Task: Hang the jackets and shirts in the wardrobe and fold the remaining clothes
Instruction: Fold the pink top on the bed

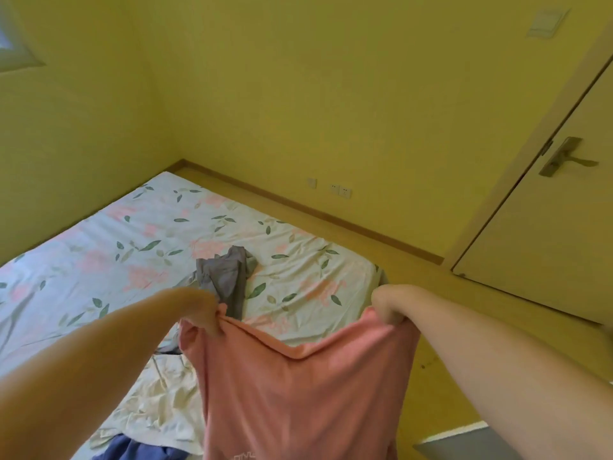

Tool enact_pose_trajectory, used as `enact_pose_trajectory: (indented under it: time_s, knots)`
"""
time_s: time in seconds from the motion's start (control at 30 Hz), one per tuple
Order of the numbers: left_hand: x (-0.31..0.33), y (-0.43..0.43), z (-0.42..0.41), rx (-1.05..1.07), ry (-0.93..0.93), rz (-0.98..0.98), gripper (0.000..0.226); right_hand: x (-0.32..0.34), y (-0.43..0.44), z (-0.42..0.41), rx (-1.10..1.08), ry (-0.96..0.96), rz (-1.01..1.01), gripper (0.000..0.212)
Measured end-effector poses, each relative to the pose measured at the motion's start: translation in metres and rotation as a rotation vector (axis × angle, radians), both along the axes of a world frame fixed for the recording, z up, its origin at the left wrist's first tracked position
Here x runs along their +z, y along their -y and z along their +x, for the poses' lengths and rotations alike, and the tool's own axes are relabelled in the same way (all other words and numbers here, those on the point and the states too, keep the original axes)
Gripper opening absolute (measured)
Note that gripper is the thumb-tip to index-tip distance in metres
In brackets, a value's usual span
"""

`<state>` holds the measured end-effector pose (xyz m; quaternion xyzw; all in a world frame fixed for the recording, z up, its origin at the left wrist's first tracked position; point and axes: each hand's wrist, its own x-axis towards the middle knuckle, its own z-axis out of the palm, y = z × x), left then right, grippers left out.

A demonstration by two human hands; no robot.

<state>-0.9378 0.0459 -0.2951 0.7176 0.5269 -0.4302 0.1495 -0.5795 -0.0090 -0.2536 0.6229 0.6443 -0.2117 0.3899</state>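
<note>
You held the pink top (298,393) up, your left hand (205,313) and right hand (386,305) each pinching an edge, apparently about to fold it, which called for laying it flat on the bed (99,247).

One wide-angle camera, worn on the head, looked forward and down across the bed (149,227) toward the far wall corner, door (547,220) at right; the left hand (202,310) and right hand (386,303) sat close below centre.

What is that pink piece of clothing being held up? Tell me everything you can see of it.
The pink garment looks like soft, plain salmon cotton, with some white print at the picture's lower edge. It hangs over the near side of the bed, its top edge sagging between the left hand and right hand, each gripping it.
</note>
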Motion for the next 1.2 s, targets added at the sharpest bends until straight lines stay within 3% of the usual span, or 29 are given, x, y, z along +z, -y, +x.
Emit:
enact_pose_trajectory:
  time_s: [0.07, 0.13, 0.27, 0.4, 0.53, 0.67, 0.8, 0.9, 1.03, 1.2]
  knots:
    - [0.001, -0.041, -0.002, 0.019, 0.125, 0.265, 0.033, 0.005, -0.034, 0.0, -0.11, 0.012, 0.26, 0.038]
    - [0.02, -0.083, -0.006, 0.19, 0.237, 0.494, 0.022, 0.02, -0.07, 0.005, -0.251, -0.022, 0.576, 0.036]
    - [0.082, -0.155, -0.016, 0.416, 0.514, 0.937, 0.009, 0.075, -0.13, 0.02, -0.326, -0.006, 1.079, 0.038]
    - [0.151, -0.197, -0.024, 0.426, 0.728, 1.236, 0.007, 0.134, -0.169, 0.023, -0.339, -0.059, 1.366, 0.035]
    - [0.18, -0.21, -0.037, 0.444, 0.778, 1.398, 0.022, 0.16, -0.181, 0.019, -0.407, -0.185, 1.528, 0.034]
    - [0.15, -0.197, -0.051, 0.424, 0.773, 1.41, 0.023, 0.141, -0.177, 0.007, -0.39, -0.33, 1.494, 0.031]
    - [0.064, -0.176, -0.068, 0.252, 0.677, 1.272, 0.016, 0.07, -0.166, -0.01, -0.327, -0.364, 1.331, 0.022]
    - [-0.022, -0.158, -0.076, 0.193, 0.593, 1.101, 0.016, -0.016, -0.155, -0.023, -0.309, -0.326, 1.142, 0.016]
    - [-0.147, -0.127, -0.08, 0.188, 0.434, 0.843, 0.022, -0.154, -0.128, -0.04, -0.281, -0.279, 0.927, 0.038]
    - [-0.292, -0.07, -0.088, 0.161, 0.254, 0.618, 0.038, -0.299, -0.071, -0.049, -0.194, -0.114, 0.593, 0.038]
